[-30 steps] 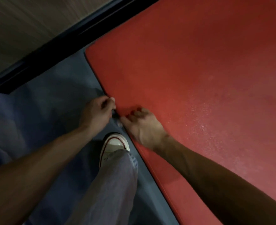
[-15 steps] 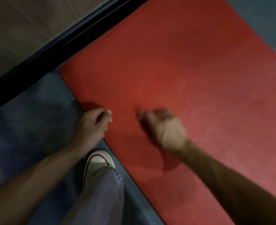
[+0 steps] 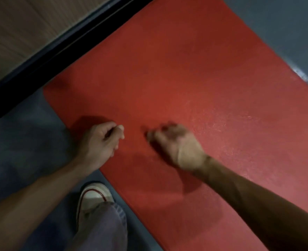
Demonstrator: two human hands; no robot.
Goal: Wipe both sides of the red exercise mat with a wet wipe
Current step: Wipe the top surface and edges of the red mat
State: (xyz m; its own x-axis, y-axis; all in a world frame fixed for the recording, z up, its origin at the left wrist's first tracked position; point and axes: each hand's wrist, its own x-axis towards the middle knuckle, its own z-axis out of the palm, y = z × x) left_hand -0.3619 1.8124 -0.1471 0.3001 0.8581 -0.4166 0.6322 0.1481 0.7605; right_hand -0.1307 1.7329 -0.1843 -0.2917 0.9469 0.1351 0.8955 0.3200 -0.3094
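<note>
I count one red exercise mat [image 3: 176, 78], two hands, one shoe [image 3: 93, 194]. Mat lies flat on grey floor [image 3: 19, 142], running from 7 o'clock toward 1 o'clock, far corner against black strip [image 3: 59, 48] at 10 o'clock. Left hand [image 3: 100, 142] over mat's near edge, fingers curled tight; whether they hold anything I cannot tell. Right hand [image 3: 176, 144] over mat, blurred, fingers curled, contents unclear. Mat surface plain red, speckled sheen at 3 o'clock.

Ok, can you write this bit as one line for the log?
flat red foam exercise mat on grey floor | left hand curled at mat edge | right hand curled, blurred, over mat | wipe unseen
</note>
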